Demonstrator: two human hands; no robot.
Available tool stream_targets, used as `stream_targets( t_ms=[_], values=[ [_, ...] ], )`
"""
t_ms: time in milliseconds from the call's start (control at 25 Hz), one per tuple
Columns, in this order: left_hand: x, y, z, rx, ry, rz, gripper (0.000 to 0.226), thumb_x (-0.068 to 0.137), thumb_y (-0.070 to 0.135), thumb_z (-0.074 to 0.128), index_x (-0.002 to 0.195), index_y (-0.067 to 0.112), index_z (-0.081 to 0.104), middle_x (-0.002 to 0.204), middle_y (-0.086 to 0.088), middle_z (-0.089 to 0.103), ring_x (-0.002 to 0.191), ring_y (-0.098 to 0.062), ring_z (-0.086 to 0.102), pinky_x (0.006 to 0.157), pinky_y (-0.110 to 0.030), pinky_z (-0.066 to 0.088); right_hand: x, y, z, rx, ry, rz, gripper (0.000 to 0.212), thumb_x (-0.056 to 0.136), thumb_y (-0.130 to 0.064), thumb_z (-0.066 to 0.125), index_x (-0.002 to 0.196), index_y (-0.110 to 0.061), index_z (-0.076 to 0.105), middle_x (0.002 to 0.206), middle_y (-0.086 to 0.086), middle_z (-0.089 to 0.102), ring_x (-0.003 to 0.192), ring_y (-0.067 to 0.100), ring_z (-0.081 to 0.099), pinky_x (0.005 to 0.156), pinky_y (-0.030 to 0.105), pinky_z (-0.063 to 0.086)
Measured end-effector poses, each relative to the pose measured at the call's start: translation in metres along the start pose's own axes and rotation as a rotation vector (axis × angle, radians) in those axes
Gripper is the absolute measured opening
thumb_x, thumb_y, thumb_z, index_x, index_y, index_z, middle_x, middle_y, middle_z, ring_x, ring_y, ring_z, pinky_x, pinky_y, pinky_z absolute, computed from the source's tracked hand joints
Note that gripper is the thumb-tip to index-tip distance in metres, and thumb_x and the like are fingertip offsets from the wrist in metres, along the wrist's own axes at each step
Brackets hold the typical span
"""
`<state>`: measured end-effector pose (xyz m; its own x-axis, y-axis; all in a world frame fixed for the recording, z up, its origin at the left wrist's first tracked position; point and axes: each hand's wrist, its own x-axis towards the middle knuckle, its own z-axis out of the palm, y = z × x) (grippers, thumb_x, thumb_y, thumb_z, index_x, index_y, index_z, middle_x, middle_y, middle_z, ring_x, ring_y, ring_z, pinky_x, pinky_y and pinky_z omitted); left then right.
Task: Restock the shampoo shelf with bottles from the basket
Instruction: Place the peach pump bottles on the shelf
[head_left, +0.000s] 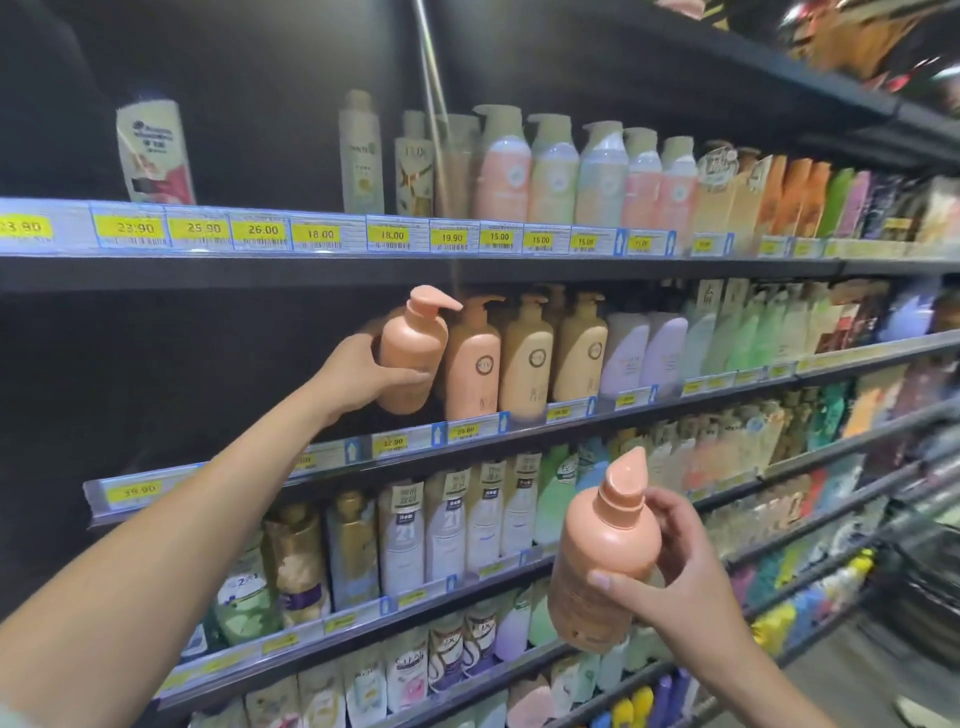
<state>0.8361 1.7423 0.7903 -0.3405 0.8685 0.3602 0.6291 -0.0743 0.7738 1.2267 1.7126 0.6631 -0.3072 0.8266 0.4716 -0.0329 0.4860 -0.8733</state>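
Note:
My left hand (358, 371) grips a peach pump bottle (413, 353) by its side, just above the second shelf (332, 457), at the left end of a row of similar peach and tan pump bottles (472, 364). The held bottle is close beside the first one in that row. My right hand (670, 577) holds a second peach pump bottle (602, 561) lower down in front of the shelves, fingers wrapped round its body and neck. The shelf space left of the held bottle is dark and bare.
Several shelves of shampoo bottles and refill pouches run to the right, each edged with yellow price tags (262, 229). A dark wire basket (924, 577) sits at the lower right edge. A metal upright (431, 78) rises behind the top shelf.

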Motion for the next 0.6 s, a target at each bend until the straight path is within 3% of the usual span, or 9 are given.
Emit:
stream_targets(
  t_ms=[200,280,360,440,520,600],
  values=[
    [0.024,-0.021,0.015,0.083,-0.008,-0.256,0.089,0.071,0.065,0.086,0.139,0.014,0.059,0.125,-0.007,0.066,0.109,-0.026,0.064,0.093,-0.041,0.053,0.0,-0.005,-0.003,-0.038,0.022,0.005,0.082,0.043,-0.046,0.097,0.114,-0.055,0.058,0.117,-0.015,0.071,0.104,0.006,0.068,0.082,0.021,0.054],
    [0.028,-0.028,0.017,-0.017,-0.045,-0.322,0.096,0.071,0.064,0.087,0.145,0.012,0.056,0.137,-0.009,0.063,0.123,-0.03,0.061,0.108,-0.045,0.049,0.0,-0.006,-0.004,-0.041,0.018,0.004,0.082,0.044,-0.046,0.098,0.116,-0.053,0.059,0.118,-0.013,0.071,0.105,0.009,0.069,0.085,0.025,0.053],
    [0.033,-0.031,0.017,-0.169,-0.095,-0.326,0.08,0.075,0.052,0.089,0.14,0.017,0.06,0.14,-0.007,0.065,0.127,-0.028,0.062,0.114,-0.047,0.046,0.001,-0.005,-0.005,-0.04,0.016,0.016,0.083,0.045,-0.047,0.098,0.117,-0.052,0.058,0.119,-0.014,0.07,0.107,0.01,0.068,0.088,0.03,0.054],
    [0.036,-0.03,0.015,-0.271,-0.131,-0.286,0.056,0.082,0.038,0.087,0.131,0.025,0.063,0.13,-0.003,0.071,0.119,-0.023,0.068,0.104,-0.044,0.053,0.001,-0.005,-0.005,-0.035,0.017,0.028,0.084,0.043,-0.053,0.099,0.117,-0.053,0.058,0.119,-0.016,0.07,0.108,0.01,0.068,0.09,0.033,0.053],
    [0.038,-0.031,0.016,-0.309,-0.123,-0.224,0.035,0.088,0.031,0.083,0.119,0.029,0.067,0.117,0.003,0.076,0.109,-0.018,0.072,0.081,-0.035,0.058,0.003,-0.006,-0.004,-0.025,0.009,0.029,0.086,0.042,-0.06,0.099,0.118,-0.051,0.058,0.12,-0.014,0.07,0.11,0.011,0.068,0.088,0.03,0.053],
    [0.04,-0.033,0.018,-0.309,-0.12,-0.181,0.024,0.091,0.03,0.081,0.112,0.029,0.069,0.113,0.005,0.078,0.104,-0.014,0.073,0.076,-0.033,0.058,0.005,-0.006,-0.002,-0.02,0.003,0.029,0.087,0.042,-0.059,0.099,0.118,-0.048,0.059,0.122,-0.012,0.07,0.11,0.012,0.068,0.086,0.027,0.054]
  ],
)
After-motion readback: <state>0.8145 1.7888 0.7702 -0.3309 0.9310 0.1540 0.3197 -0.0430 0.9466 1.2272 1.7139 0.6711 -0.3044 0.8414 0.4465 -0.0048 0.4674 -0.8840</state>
